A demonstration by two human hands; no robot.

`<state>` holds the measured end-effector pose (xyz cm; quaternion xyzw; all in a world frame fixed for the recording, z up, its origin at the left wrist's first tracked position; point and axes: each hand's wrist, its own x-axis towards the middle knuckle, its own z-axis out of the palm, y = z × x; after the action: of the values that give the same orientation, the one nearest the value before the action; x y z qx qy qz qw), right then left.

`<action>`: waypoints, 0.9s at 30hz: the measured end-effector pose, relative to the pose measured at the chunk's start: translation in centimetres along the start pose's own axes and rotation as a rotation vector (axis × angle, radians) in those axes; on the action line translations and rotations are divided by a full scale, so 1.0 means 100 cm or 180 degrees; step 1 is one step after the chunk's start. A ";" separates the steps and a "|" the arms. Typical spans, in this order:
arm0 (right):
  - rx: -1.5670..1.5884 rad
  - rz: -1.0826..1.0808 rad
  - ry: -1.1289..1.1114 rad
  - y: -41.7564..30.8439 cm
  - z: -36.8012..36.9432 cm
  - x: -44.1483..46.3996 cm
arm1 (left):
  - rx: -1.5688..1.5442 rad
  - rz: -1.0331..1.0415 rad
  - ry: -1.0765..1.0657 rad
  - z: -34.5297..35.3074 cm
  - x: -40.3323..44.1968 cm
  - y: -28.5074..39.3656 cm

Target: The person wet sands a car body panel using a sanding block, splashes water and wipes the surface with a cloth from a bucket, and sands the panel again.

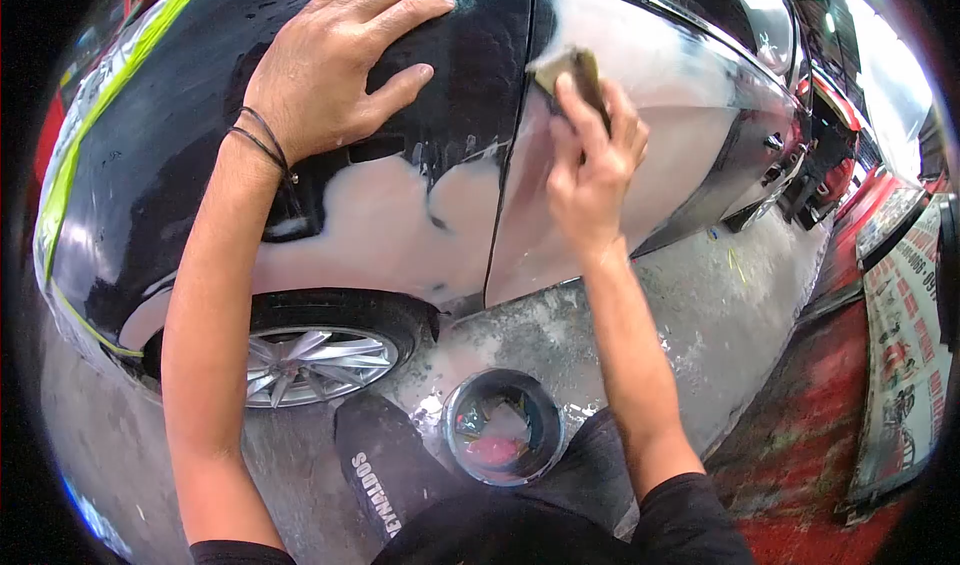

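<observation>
My left hand (pixel 335 65) lies flat with its fingers apart on the black front fender (pixel 210 105) of a car. Between the thumb and fingers of my right hand (pixel 595 170) is a sanding block (pixel 588 80), pressed against the upper front part of the door (pixel 650 45). Whitish and pinkish-grey patches cover much of this door, whose surface looks wet. Another pale patch (pixel 375 210) spreads over the fender above the wheel. The dark gap between fender and door runs between my two hands.
A bucket (pixel 451 440) of water with a pink item inside stands between my knees. The car's wheel (pixel 310 360) is to its left. Yellow-green tape (pixel 95 130) edges the car's front. The concrete floor (pixel 740 295) is wet; a printed banner (pixel 905 335) lies at right.
</observation>
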<state>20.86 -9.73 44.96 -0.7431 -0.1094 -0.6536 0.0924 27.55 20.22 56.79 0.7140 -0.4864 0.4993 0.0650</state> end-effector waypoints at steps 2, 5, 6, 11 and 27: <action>-0.0064 -0.0124 0.0016 0.015 0.010 0.046 | 0.0255 0.0035 0.0098 0.016 -0.008 -0.007; -0.0011 0.0043 0.0206 0.016 0.022 0.075 | 0.0332 0.0074 0.0113 0.018 -0.007 -0.011; -0.0007 0.0132 0.0268 0.012 0.025 0.075 | 0.0296 0.0077 0.0093 0.017 -0.007 -0.009; 0.0165 0.0440 0.0254 -0.041 0.016 -0.030 | 0.0220 0.0030 0.0052 0.016 -0.005 -0.010; -0.0028 0.0172 -0.0029 -0.003 -0.007 -0.043 | 0.0203 0.0068 -0.0080 0.009 0.001 -0.003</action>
<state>19.60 -9.86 40.77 -0.7492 -0.0869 -0.6479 0.1062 28.33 19.80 56.55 0.7167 -0.4787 0.5063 0.0308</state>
